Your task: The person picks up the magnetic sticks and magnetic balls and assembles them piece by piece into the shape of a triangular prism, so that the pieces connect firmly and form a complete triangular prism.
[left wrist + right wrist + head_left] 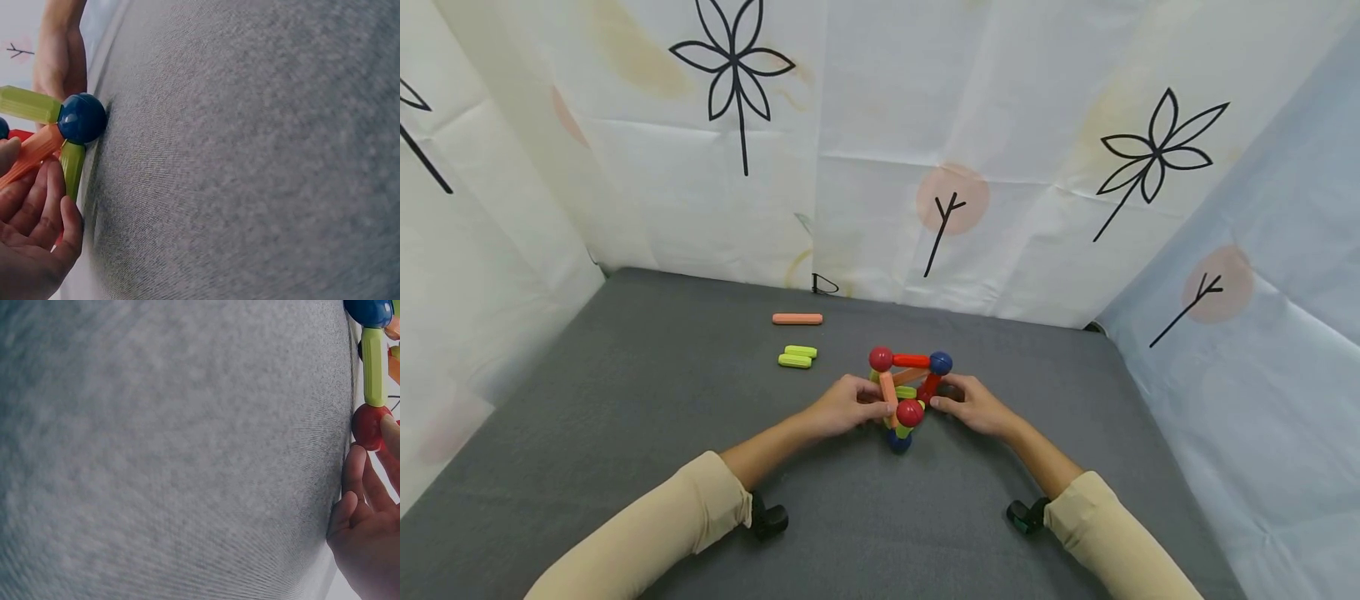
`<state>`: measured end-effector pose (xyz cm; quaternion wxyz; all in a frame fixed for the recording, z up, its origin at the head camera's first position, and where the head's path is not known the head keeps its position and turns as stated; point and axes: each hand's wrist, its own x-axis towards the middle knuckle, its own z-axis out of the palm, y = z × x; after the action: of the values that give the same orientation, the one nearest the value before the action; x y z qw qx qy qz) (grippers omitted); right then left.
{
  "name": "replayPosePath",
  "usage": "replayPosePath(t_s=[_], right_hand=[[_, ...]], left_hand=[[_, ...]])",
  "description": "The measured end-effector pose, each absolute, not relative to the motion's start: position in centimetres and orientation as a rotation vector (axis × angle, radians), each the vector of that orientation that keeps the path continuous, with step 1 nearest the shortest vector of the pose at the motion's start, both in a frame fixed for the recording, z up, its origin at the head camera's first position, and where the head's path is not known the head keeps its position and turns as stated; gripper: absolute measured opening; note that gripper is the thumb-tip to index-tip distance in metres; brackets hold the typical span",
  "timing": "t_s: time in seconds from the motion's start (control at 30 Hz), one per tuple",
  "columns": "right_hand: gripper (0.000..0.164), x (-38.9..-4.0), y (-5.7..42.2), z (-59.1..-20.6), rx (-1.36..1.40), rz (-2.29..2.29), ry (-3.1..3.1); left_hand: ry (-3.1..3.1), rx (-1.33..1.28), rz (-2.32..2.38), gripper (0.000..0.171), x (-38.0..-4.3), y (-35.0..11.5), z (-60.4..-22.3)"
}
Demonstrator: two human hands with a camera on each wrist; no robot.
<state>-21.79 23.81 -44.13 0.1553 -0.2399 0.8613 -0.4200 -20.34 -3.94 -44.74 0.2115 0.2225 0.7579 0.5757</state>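
Observation:
Between both hands on the grey table stands a frame of rods and balls. Its top carries a far red ball [881,359], a blue ball [940,363] joined to it by a red rod [912,361], and a nearer red ball [910,413]. My left hand [842,406] pinches an orange rod [34,150] on the frame's left side; this rod meets a low blue ball [82,119]. At the right, my right hand [977,404] holds a low red ball [369,427] with thumb and fingers. A yellow-green rod [374,367] links that ball to a blue one.
Left of the frame, two short yellow-green rods [794,361] lie side by side. Beyond them is a loose orange rod [797,319]. White printed curtains [880,225] enclose the grey table [625,400] at the back and sides.

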Motion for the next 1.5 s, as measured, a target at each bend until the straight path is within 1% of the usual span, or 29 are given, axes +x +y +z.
replayPosePath(t_s=[0.2,0.33,0.47,0.63,0.73,0.83,0.93,1.2,1.4,1.5], right_hand=[[0.036,-21.8,23.8,-44.1,-0.69,-1.205,2.472],[0.036,-21.8,23.8,-44.2,-0.684,-1.195,2.475],[0.035,-21.8,23.8,-44.2,-0.684,-1.192,2.475],[0.034,-21.7,24.0,-44.2,-0.697,-1.193,2.481],[0.035,-21.7,24.0,-44.2,-0.696,-1.19,2.484],[0.036,-21.7,24.0,-44.3,-0.693,-1.192,2.482],[0.036,-21.8,24.1,-44.4,-0.693,-1.197,2.478],[0.035,-21.7,23.9,-44.3,-0.689,-1.201,2.473],[0.035,-21.6,23.8,-44.2,-0.699,-1.214,2.469],[0.035,-21.6,23.8,-44.3,-0.694,-1.221,2.47]], left_hand=[[2.112,0.672,1.579,0.028,-20.6,-4.6,-44.7],[2.185,0.74,1.572,0.029,-21.2,-6.5,-44.5],[2.416,0.784,1.547,0.028,-22.1,-9.2,-44.2],[2.707,0.721,1.492,0.029,-23.4,-12.8,-44.3],[2.765,0.656,1.463,0.031,-23.9,-14.6,-44.7],[2.794,0.645,1.411,0.03,-24.3,-15.8,-45.2],[2.804,0.649,1.365,0.03,-24.5,-16.3,-45.5],[2.85,0.655,1.228,0.037,-25.2,-16.3,-45.5],[2.837,0.675,1.116,0.035,-24.9,-16.2,-45.5],[2.785,0.702,1.16,0.034,-24.4,-15.8,-45.4]])
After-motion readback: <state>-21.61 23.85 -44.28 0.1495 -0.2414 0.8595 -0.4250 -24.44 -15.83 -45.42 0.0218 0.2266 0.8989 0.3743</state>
